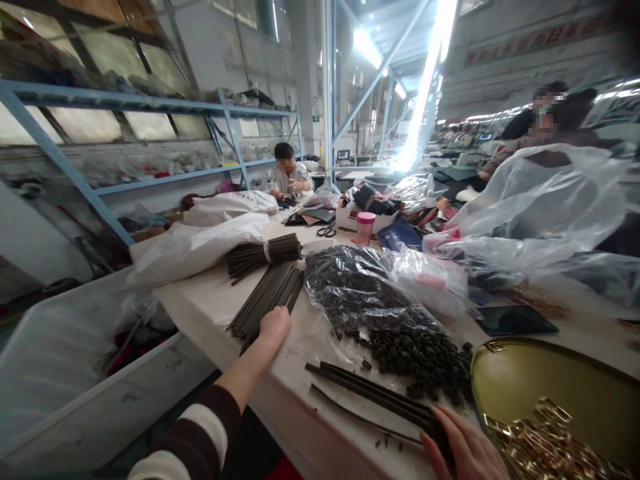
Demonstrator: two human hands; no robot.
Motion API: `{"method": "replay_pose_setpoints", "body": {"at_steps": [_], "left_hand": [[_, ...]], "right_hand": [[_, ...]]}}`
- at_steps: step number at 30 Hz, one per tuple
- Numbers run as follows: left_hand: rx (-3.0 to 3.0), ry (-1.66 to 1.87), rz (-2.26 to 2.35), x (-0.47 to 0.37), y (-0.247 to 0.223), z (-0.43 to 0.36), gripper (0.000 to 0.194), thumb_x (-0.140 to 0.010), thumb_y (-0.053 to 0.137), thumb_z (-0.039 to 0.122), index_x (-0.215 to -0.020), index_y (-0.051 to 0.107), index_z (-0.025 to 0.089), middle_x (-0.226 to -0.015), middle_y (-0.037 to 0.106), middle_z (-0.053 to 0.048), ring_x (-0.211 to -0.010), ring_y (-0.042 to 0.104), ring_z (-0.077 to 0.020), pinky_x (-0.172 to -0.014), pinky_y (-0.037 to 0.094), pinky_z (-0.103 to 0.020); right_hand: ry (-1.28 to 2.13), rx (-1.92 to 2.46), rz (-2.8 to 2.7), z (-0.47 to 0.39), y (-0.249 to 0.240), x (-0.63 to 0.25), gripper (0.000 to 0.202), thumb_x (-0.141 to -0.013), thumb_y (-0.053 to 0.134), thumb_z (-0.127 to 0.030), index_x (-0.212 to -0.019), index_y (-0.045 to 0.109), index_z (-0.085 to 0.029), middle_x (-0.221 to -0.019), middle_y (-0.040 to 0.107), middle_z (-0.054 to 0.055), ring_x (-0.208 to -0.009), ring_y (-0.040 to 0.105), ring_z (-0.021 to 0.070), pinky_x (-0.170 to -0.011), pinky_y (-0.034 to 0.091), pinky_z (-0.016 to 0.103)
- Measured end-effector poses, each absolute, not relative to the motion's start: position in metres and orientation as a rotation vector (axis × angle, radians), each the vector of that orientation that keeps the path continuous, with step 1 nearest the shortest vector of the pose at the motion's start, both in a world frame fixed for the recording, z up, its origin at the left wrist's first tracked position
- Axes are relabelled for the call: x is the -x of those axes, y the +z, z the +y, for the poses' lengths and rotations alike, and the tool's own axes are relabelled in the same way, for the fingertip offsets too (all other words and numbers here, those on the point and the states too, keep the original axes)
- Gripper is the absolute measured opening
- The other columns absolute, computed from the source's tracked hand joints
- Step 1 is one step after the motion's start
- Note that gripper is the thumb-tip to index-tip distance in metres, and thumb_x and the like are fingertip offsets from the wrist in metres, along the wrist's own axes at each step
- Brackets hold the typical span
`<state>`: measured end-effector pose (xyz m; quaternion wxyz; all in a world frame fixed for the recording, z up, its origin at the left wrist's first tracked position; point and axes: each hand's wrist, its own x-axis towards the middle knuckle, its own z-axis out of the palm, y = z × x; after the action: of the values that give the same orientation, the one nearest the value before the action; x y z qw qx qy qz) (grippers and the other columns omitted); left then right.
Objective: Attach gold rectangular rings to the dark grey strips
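In the head view, I see a long pale bench [295, 347] running from the bottom of the frame up toward the middle. Left of centre, the left hand [276, 325] rests on the right side of a loose pile of dark strips [270, 293]. Its fingers curl down out of sight, so I can't tell whether that grip is pinching any of them. Just above lies a tied bundle [265, 252] of similar strips, with a pale band round it.

At the bottom of the frame, right of centre, the right hand [465, 443] is over the near end of a few straight strips [370, 393]. Thumb and fingers lie to either side of that end; how firmly the grip presses I can't tell. A thin curved strip [363, 417] lies beside them, its tip near the thumb.

In the middle sits a clear bag of small dark pieces [370, 283], with a spilled heap [420, 360] of them below it. At lower right, an olive tray [555, 373] carries gold buckles [545, 433]. Higher up are scissors [326, 231] and a pink-lidded jar [365, 229]. Another person [290, 179] sits beyond, at the far end, both hands raised near the chest.
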<state>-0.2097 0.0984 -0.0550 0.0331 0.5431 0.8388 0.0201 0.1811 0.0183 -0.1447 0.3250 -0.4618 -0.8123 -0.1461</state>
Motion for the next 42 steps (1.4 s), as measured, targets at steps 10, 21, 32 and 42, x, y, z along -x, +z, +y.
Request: {"method": "replay_pose_setpoints", "body": {"at_steps": [10, 21, 32, 42], "left_hand": [[-1.865, 0.443, 2.302, 0.165, -0.011, 0.045, 0.031, -0.092, 0.026, 0.025, -0.114, 0.045, 0.012, -0.093, 0.061, -0.009, -0.087, 0.059, -0.0186, -0.075, 0.043, -0.027], [-1.315, 0.265, 1.066, 0.065, -0.020, -0.054, 0.023, -0.084, 0.036, 0.031, -0.089, 0.052, 0.015, -0.054, 0.047, 0.006, -0.040, 0.039, -0.0063, -0.037, 0.028, -0.016], [-0.763, 0.557, 0.945, 0.047, -0.008, -0.022, 0.025, -0.074, 0.045, 0.030, -0.095, 0.048, 0.015, -0.043, 0.047, 0.009, -0.026, 0.027, -0.0024, -0.028, 0.016, -0.013], [-0.618, 0.609, 0.886, 0.056, -0.012, -0.021, 0.022, -0.075, 0.046, 0.026, -0.094, 0.051, 0.015, -0.042, 0.048, 0.009, -0.025, 0.028, -0.0021, -0.029, 0.016, -0.013]], "right_hand": [[0.133, 1.320, -1.819, -0.004, -0.103, -0.166, 0.032, -0.082, 0.049, -0.039, -0.108, 0.053, -0.021, -0.106, 0.059, 0.011, -0.097, 0.055, 0.0252, -0.082, 0.044, 0.041], [1.195, 1.281, -1.140, -0.013, -0.045, -0.140, 0.027, -0.080, 0.050, -0.046, -0.074, 0.048, -0.019, -0.049, 0.034, -0.008, -0.041, 0.031, 0.0077, -0.039, 0.026, 0.020], [0.412, 1.686, -1.935, 0.059, -0.051, -0.143, 0.010, -0.081, 0.047, -0.026, -0.079, 0.053, -0.018, -0.078, 0.058, 0.006, -0.069, 0.055, 0.0184, -0.061, 0.038, 0.028], [0.471, 1.688, -1.938, 0.082, -0.071, -0.130, 0.008, -0.079, 0.049, -0.017, -0.072, 0.051, -0.018, -0.078, 0.057, 0.009, -0.073, 0.054, 0.0198, -0.066, 0.038, 0.029]]}}
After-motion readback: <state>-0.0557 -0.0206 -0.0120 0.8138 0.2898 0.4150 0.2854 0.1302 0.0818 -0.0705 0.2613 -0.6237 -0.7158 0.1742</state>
